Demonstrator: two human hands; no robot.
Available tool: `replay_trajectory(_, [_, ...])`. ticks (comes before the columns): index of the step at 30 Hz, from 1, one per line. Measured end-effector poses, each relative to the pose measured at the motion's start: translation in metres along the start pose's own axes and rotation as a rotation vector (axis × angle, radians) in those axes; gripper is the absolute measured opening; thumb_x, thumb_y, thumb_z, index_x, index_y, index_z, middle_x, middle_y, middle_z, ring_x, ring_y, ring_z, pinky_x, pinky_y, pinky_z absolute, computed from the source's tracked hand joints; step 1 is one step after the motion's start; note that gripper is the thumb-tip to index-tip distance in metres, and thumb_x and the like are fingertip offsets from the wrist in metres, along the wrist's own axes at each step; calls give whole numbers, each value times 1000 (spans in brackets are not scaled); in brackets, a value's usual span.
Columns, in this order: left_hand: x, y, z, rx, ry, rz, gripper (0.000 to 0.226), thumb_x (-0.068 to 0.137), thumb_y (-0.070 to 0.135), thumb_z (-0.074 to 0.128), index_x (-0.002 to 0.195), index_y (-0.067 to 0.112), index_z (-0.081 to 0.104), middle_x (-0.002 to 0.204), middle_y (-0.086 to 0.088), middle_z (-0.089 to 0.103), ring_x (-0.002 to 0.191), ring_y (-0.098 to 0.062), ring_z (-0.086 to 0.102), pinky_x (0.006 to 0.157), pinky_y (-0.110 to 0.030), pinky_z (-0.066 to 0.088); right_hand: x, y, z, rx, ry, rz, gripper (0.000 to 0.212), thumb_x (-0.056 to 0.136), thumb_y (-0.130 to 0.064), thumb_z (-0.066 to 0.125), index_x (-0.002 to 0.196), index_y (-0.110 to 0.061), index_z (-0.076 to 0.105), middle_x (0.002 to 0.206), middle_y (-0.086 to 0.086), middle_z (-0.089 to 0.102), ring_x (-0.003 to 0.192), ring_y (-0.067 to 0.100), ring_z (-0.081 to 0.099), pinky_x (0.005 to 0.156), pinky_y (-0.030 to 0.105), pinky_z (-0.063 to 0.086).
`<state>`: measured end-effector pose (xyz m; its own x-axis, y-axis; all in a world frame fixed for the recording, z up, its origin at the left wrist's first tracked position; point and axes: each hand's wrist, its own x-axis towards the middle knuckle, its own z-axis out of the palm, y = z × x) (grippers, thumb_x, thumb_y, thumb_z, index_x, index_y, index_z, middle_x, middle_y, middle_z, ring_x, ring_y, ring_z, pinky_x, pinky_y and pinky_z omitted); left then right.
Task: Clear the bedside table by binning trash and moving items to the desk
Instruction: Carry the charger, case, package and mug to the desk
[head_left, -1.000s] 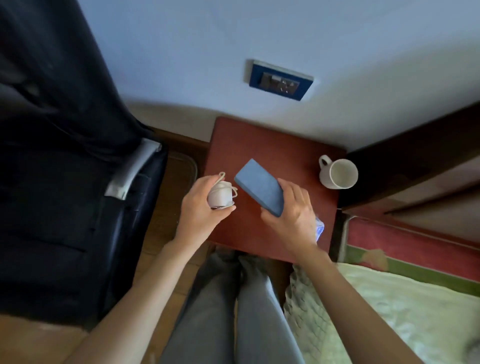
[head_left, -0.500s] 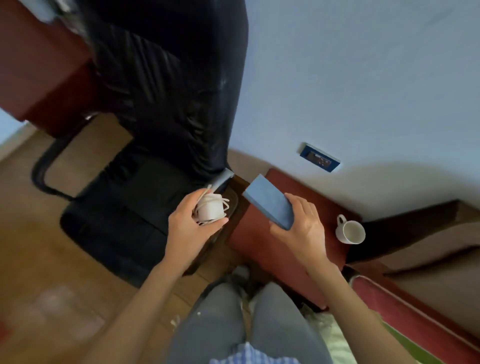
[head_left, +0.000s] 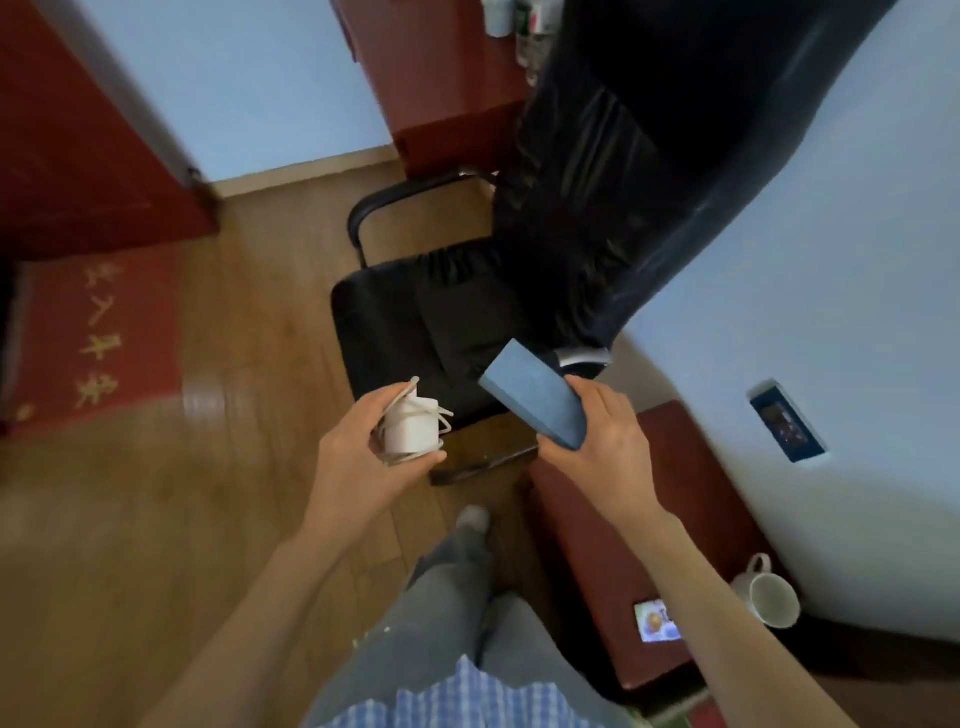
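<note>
One wooden floor fills the left and lower middle of the view; one pale blue wall runs down the right side; one dark red door stands at the upper left, with one red mat bearing gold characters lying on the floor below it; one black chair stands in the middle, with one dark garment draped over its back; one reddish desk sits at the top behind the chair, with small items on it too blurred to name or count.

One reddish bedside table stands against the wall at the lower right; two things rest on it: one white mug, upright at its far corner beside the wall, and one small colourful packet lying flat near the right forearm; one blue wall socket is set in the wall above the table.

Two bare arms reach forward over two legs in grey trousers; the left hand has its fingers curled around one white charger wrapped in its white cable, held in the air over the floor in front of the chair; the right hand grips one blue book from beneath, fingers closed on its near end, so that the book tilts up and away over the chair seat, clear of the table.
</note>
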<state>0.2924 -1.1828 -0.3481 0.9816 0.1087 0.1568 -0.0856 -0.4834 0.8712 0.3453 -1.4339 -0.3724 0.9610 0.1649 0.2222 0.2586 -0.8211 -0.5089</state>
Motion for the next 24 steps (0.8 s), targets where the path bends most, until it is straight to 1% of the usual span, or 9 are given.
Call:
replay_trajectory(1, [-11, -2, -11, -2, 35, -18, 68, 64, 29, 85, 125, 34, 55, 119, 23, 59, 110, 3, 57, 89, -7, 45, 0, -9, 4, 4, -20, -36, 67, 68, -35, 75, 125, -9, 53, 116, 8, 61, 105, 22, 55, 81, 24, 43])
replay_trajectory(3, [-33, -7, -32, -9, 92, -62, 70, 63, 27, 86, 126, 33, 56, 122, 20, 60, 113, -1, 57, 88, -11, 48, -1, -29, 14, 16, -58, -96, 67, 67, -31, 78, 124, -7, 53, 116, 9, 60, 104, 24, 56, 81, 29, 47])
replay_trajectory(6, [-62, -16, -64, -30, 189, -128, 74, 61, 34, 86, 128, 30, 56, 122, 14, 63, 112, -7, 60, 87, -15, 52, -1, -64, 29, 34, -115, -166, 69, 67, -30, 80, 126, -7, 52, 117, 10, 59, 106, 26, 54, 81, 29, 44])
replay_trajectory(9, [-83, -24, -99, -58, 283, -156, 75, 58, 42, 84, 127, 34, 55, 119, 17, 64, 110, -6, 62, 84, -13, 51, 0, -104, 44, 61, -158, -242, 69, 67, -28, 80, 126, -7, 52, 118, 10, 60, 108, 25, 54, 83, 29, 43])
replay_trajectory(12, [-95, -38, -137, -76, 362, -172, 76, 57, 39, 85, 127, 36, 55, 120, 17, 63, 110, -6, 61, 83, -11, 50, 3, -146, 62, 70, -175, -307, 67, 67, -26, 80, 124, -4, 54, 116, 10, 61, 106, 25, 55, 85, 30, 45])
replay_trajectory(14, [-102, -49, -165, -63, 391, -165, 77, 58, 36, 86, 128, 37, 53, 123, 19, 61, 113, -6, 60, 85, -12, 50, 5, -176, 78, 64, -179, -330, 67, 66, -26, 81, 124, -4, 54, 115, 10, 61, 105, 25, 56, 84, 29, 45])
replay_trajectory(17, [-110, -69, -210, -81, 425, -149, 76, 61, 33, 85, 129, 35, 52, 127, 18, 59, 116, -7, 59, 87, -13, 50, 8, -225, 107, 60, -204, -341, 67, 67, -28, 80, 125, -6, 53, 117, 9, 60, 107, 22, 54, 84, 25, 40])
replay_trajectory(21, [-122, -103, -272, -129, 450, -159, 74, 61, 26, 87, 127, 37, 54, 123, 15, 61, 113, -9, 60, 86, -15, 51, 7, -291, 150, 73, -239, -354, 69, 68, -32, 79, 127, -10, 51, 119, 6, 59, 108, 20, 53, 83, 27, 42])
replay_trajectory(24, [-130, -126, -316, -107, 473, -171, 75, 61, 20, 89, 124, 40, 55, 118, 16, 64, 108, -9, 62, 85, -15, 51, 7, -335, 177, 74, -253, -384, 70, 68, -34, 79, 128, -11, 50, 120, 6, 59, 108, 20, 53, 83, 27, 43])
